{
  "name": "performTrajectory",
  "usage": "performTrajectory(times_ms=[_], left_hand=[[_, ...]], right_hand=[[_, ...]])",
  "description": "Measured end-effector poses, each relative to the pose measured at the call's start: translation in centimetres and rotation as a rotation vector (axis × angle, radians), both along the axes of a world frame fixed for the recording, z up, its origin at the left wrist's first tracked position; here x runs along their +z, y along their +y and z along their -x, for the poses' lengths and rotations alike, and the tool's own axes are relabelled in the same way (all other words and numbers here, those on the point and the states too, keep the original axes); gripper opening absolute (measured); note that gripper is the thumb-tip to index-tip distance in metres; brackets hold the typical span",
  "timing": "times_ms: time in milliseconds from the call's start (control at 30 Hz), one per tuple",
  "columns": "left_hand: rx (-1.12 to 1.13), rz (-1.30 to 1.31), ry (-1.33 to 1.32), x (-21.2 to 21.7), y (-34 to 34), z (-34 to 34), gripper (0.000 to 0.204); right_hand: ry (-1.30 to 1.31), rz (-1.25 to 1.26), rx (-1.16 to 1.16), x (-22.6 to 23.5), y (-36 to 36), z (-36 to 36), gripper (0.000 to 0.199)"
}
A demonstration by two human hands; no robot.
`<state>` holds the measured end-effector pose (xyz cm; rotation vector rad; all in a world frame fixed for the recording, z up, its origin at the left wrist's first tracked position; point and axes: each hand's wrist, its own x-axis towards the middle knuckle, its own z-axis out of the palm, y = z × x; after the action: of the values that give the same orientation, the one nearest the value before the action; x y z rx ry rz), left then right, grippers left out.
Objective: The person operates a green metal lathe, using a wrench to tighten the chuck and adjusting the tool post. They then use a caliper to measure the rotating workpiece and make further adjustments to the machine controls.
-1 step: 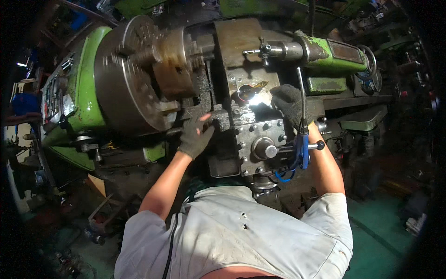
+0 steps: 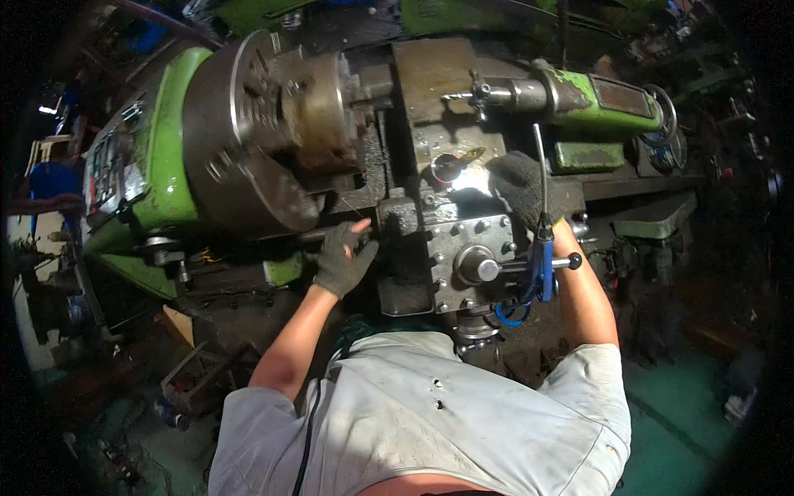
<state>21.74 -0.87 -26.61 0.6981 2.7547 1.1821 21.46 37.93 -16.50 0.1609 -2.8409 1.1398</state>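
Observation:
My left hand (image 2: 342, 258), in a dark grey glove with some bare fingertips, hovers below the lathe chuck (image 2: 252, 140). Its fingers are spread and hold nothing; the tool block (image 2: 400, 217) is just to the right. A brown cylindrical workpiece (image 2: 318, 112) sits in the chuck, whose jaws are blurred by turning. My right hand (image 2: 518, 186), gloved too, is curled beside a brightly lit spot on the carriage (image 2: 434, 58). What it grips, if anything, is hidden. In front of its wrist stands a blue-handled nozzle gun (image 2: 542, 269) with a thin metal tube.
The square tool post (image 2: 447, 248) with its bolts and black-knobbed lever (image 2: 573, 261) lies between my arms. A round dish (image 2: 447, 168) rests on the carriage. Far right, the green tailstock (image 2: 612, 99) holds a drill bit (image 2: 457, 97). A green headstock (image 2: 169, 140) stands left.
My left hand has drawn back slightly toward me, away from the chuck. The chuck and workpiece have turned. My right hand stays at the same spot on the carriage; the whole view has shifted slightly.

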Motion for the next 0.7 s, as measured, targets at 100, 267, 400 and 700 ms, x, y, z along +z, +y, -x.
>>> performTrajectory(times_ms=[100,267,400,700], left_hand=[[-0.007,-0.085,0.04,3.5,-4.1,-2.5,0.034],[0.035,-0.003,0.475,10.6,-10.7,-2.6,0.035],[0.25,0.022,0.83,16.2,-13.0,1.6,0.023],[0.374,0.517,0.777,21.4,-17.6,15.6,0.033]], right_hand=[[0.048,0.036,0.008,1.0,-0.7,0.2,0.02],[0.013,0.112,0.05,1.3,-0.4,1.3,0.022],[0.066,0.055,0.055,0.9,0.0,1.2,0.021],[0.264,-0.11,0.012,2.6,0.1,2.5,0.018]])
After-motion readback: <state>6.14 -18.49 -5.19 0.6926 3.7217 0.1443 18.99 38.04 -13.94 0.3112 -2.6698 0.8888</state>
